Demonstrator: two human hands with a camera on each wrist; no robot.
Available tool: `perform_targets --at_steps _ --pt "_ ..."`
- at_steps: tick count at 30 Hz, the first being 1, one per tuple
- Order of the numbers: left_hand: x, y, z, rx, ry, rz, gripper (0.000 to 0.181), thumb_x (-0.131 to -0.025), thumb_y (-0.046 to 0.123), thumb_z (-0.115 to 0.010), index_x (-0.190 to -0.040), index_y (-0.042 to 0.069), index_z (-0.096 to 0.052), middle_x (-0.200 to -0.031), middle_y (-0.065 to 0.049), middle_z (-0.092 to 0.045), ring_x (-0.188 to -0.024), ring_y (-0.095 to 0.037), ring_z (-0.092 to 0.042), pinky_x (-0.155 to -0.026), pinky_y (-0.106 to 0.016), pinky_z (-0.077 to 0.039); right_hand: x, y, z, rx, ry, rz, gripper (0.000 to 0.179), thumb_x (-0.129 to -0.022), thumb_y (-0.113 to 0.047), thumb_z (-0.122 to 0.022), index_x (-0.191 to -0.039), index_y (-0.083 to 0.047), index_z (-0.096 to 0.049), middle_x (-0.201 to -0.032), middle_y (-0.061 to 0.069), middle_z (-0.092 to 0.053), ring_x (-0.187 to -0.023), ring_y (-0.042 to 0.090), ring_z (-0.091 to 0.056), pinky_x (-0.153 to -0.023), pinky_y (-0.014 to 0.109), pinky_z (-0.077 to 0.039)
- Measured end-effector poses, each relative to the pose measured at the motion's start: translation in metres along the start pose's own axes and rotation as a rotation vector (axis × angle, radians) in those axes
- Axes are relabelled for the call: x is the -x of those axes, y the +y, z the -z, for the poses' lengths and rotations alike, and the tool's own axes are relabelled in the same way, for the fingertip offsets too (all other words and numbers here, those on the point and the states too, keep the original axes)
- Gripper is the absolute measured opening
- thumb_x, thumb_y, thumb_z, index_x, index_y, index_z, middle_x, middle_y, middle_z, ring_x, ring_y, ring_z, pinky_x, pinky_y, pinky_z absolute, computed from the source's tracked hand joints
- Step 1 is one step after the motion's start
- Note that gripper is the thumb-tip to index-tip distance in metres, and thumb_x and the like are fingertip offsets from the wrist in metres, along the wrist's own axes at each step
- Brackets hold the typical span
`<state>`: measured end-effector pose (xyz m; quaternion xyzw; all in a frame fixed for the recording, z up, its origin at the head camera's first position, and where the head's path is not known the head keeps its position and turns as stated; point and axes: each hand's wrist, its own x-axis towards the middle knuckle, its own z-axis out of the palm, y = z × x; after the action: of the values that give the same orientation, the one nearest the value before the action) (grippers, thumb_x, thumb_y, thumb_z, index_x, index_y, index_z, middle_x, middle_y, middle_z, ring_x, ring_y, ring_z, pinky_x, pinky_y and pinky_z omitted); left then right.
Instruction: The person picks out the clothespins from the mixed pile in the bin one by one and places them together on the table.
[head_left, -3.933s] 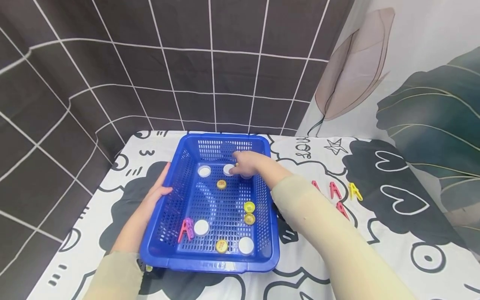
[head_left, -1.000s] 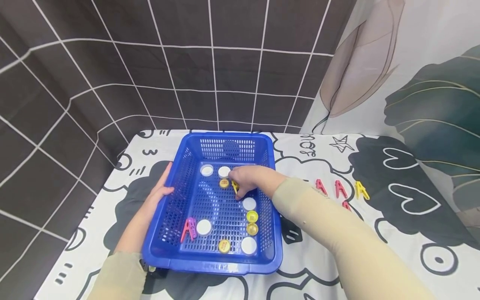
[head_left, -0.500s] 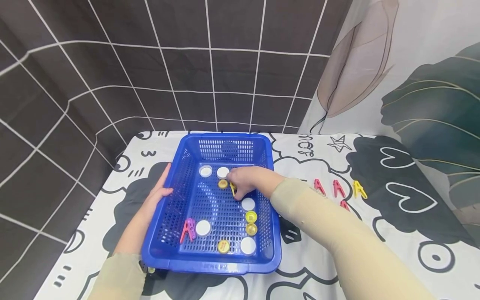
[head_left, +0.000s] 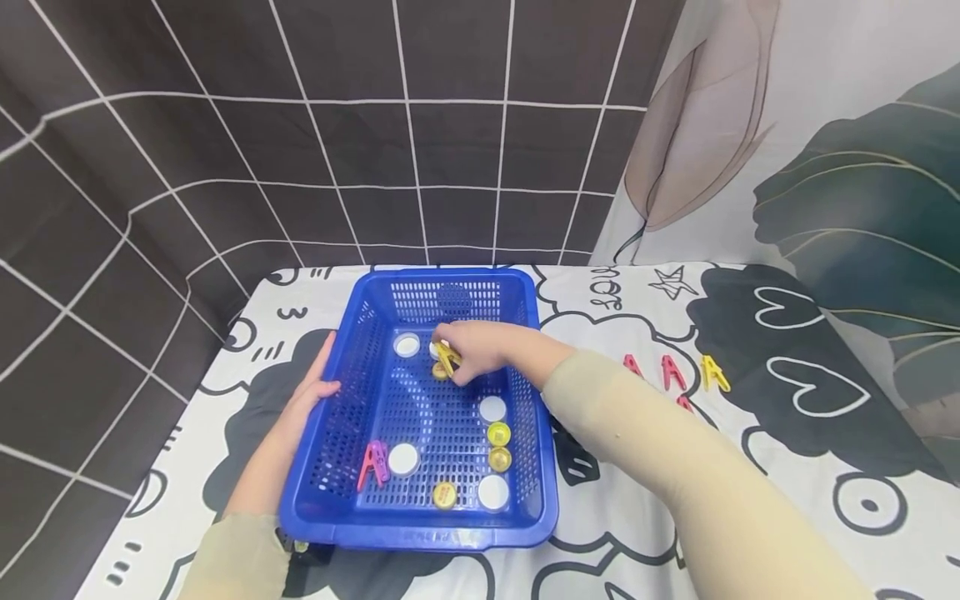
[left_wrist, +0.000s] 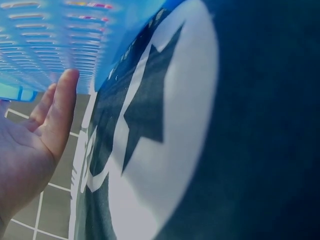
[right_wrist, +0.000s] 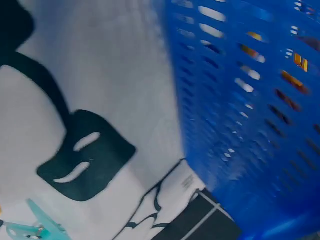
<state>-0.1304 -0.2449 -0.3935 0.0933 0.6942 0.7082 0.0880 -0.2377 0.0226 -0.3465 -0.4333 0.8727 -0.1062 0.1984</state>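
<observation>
A blue plastic basket [head_left: 420,535] with slotted walls stands on the cloth. My left hand [head_left: 302,408] rests against its left side with straight fingers; in the left wrist view that hand [left_wrist: 40,137] lies along the outer wall. Inside the basket, my right hand [head_left: 480,346] pinches a yellow clothespin [head_left: 447,358]. Under it are a yellow cap [head_left: 439,372] and a partly covered white cap [head_left: 435,350]. Pink [head_left: 367,467] and purple clothespins [head_left: 378,461] lie at the near left inside, beside a white cap [head_left: 403,459]. The basket wall [right_wrist: 235,125] hides the right hand in its wrist view.
More caps lie in the basket, such as a white one [head_left: 492,408] and a yellow-green one [head_left: 498,433]. Right of it, several red clothespins [head_left: 672,372] and a yellow one [head_left: 714,373] lie on the patterned cloth. A teal clip [right_wrist: 45,227] shows in the right wrist view.
The right hand has come from the basket's far right and now carries the yellow clothespin leftward, turned more into view. Two yellow caps at the right have shifted nearer. The left hand stays put.
</observation>
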Motion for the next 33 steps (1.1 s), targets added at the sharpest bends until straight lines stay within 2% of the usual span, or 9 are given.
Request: perform_targets --at_steps 8,15,21,24,29,33 --pt "0.001 0.001 -0.001 0.031 -0.002 0.007 0.073 -0.089 0.001 -0.030 -0.150 0.013 0.008 -0.155 -0.019 0.004 -0.140 -0.033 -0.008 -0.103 -0.015 -0.030 0.015 -0.009 0.023 -0.080 0.023 0.004 0.066 -0.077 -0.018 -0.068 -0.135 -0.010 -0.040 -0.103 0.003 -0.058 -0.087 0.015 -0.056 -0.077 0.026 -0.048" --pt "0.001 0.001 -0.002 0.071 -0.024 -0.003 0.072 -0.090 0.002 -0.030 -0.150 0.015 0.008 -0.155 -0.019 0.005 -0.141 -0.030 -0.010 -0.103 -0.016 -0.030 0.050 -0.005 0.046 -0.116 0.077 -0.006 0.064 -0.078 -0.025 -0.067 -0.135 -0.013 -0.040 -0.111 0.004 -0.058 -0.095 0.018 -0.056 -0.084 0.032 -0.049" --pt "0.000 0.002 -0.001 0.032 0.002 -0.014 0.073 -0.088 0.000 -0.031 -0.149 0.009 0.007 -0.154 -0.020 0.005 -0.141 -0.022 -0.015 -0.104 -0.015 -0.028 0.086 0.019 0.050 -0.217 0.100 -0.021 0.064 -0.080 -0.029 -0.066 -0.135 -0.012 -0.037 -0.110 0.007 -0.058 -0.094 0.022 -0.059 -0.080 0.033 -0.052" --pt "0.000 0.003 -0.002 0.033 -0.005 -0.005 0.073 -0.088 0.000 -0.031 -0.149 0.010 0.007 -0.154 -0.020 0.005 -0.141 -0.024 -0.014 -0.104 -0.015 -0.028 0.107 0.034 0.046 -0.255 0.130 -0.037 0.063 -0.079 -0.027 -0.067 -0.133 -0.011 -0.039 -0.102 0.006 -0.059 -0.087 0.020 -0.058 -0.075 0.032 -0.052" --pt "0.001 0.004 -0.003 0.049 -0.008 0.020 0.074 -0.088 0.000 -0.030 -0.149 0.015 0.009 -0.155 -0.017 0.007 -0.141 -0.034 -0.005 -0.105 -0.017 -0.027 0.144 0.057 0.037 -0.264 0.183 -0.116 0.065 -0.077 -0.023 -0.069 -0.134 -0.011 -0.040 -0.085 0.004 -0.056 -0.073 0.018 -0.052 -0.063 0.032 -0.047" --pt "0.001 0.003 -0.002 0.043 -0.001 0.019 0.074 -0.088 0.000 -0.030 -0.149 0.014 0.008 -0.155 -0.017 0.008 -0.141 -0.032 -0.005 -0.106 -0.017 -0.026 0.175 0.075 0.030 -0.268 0.180 -0.195 0.065 -0.077 -0.023 -0.070 -0.134 -0.012 -0.040 -0.082 0.003 -0.055 -0.072 0.018 -0.051 -0.060 0.032 -0.046"
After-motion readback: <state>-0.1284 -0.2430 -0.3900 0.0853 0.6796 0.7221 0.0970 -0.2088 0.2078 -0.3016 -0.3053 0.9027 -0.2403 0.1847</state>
